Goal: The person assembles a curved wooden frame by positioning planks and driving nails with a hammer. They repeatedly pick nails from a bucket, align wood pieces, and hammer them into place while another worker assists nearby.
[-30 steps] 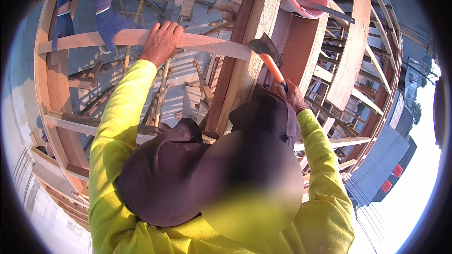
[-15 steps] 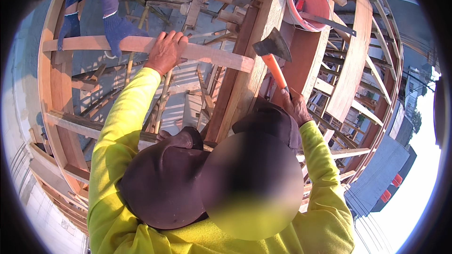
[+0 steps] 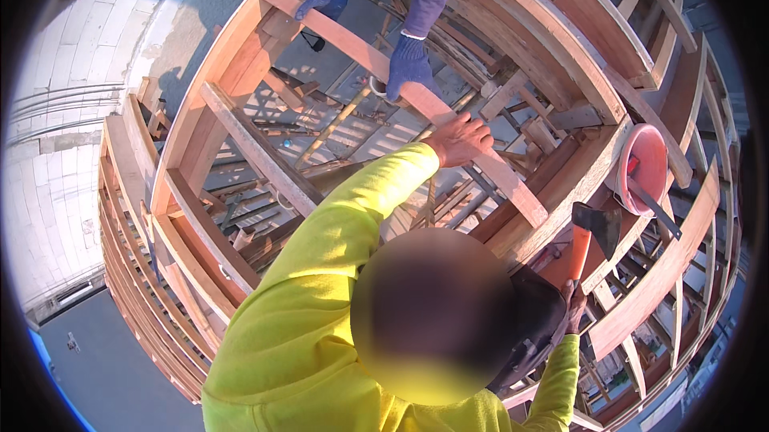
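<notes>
Gripped in the right hand (image 3: 573, 304) is an orange-handled hatchet (image 3: 591, 233), the fingers wrapped tight about the lower end of the handle, its dark wedge-shaped head raised just off the thick beam (image 3: 561, 192) below it. The left hand (image 3: 460, 140) is laid flat and spread on a long wooden plank (image 3: 400, 84), pressing it down rather than clasping it; whether the thumb is hooked under the edge cannot be told.

The plank is set aslant across the open timber frame, its near end resting on the beam just beside the hatchet head. At its far part it is steadied by a co-worker's two blue-gloved hands (image 3: 408, 68).

The step in hand is judged to be the trimming or fixing of the plank's near end. A short, controlled stroke would be called for next, with the plank kept pinned and the flat hand held well apart from the blade.

The wood is pale to reddish, sawn square, with a rough matt grain. A round pink bucket (image 3: 645, 168), smooth and plastic-looking, is seen beyond the hatchet.
</notes>
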Demonstrator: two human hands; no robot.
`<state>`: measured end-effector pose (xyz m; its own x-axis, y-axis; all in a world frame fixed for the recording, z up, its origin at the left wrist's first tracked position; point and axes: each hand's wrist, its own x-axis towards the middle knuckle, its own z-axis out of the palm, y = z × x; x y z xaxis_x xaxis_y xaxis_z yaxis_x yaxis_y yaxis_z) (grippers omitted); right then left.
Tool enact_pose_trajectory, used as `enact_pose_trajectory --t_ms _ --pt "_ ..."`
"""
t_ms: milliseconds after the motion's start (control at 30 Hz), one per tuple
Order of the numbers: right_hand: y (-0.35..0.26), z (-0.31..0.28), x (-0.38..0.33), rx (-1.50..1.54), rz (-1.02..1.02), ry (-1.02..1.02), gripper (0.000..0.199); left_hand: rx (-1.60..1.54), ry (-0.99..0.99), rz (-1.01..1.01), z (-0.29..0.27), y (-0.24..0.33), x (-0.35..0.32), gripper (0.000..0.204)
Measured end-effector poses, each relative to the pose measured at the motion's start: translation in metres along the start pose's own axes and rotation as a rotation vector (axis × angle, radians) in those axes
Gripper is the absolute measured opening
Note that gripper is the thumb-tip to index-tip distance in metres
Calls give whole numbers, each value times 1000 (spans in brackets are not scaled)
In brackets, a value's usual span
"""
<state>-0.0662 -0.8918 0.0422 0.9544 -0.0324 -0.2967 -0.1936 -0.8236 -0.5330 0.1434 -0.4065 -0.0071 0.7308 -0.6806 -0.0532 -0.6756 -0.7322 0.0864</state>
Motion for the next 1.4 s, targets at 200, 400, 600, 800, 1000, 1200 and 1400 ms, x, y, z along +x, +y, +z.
enact_pose_trajectory --t_ms 200,400,600,800,1000,1200,1400 --pt "-144 -64 52 143 -6 -180 43 -48 23 -50 5 1 -13 64" --pt "-229 -53 108 168 -294 -304 35 -34 157 -136 20 9 -14 73" --pt "-302 -4 137 151 -442 -526 28 -149 232 -96 13 3 -27 69" --pt "-380 55 147 255 -558 -565 24 -243 389 -167 6 0 -62 73" --pt "-489 136 161 299 -630 -452 31 -562 453 -324 0 -14 -74 48" --pt "-493 201 189 43 -574 -388 37 -2190 649 -406 28 -7 -60 30" --pt "-483 220 197 -91 -510 -459 31 -2806 967 -225 93 21 -30 25"
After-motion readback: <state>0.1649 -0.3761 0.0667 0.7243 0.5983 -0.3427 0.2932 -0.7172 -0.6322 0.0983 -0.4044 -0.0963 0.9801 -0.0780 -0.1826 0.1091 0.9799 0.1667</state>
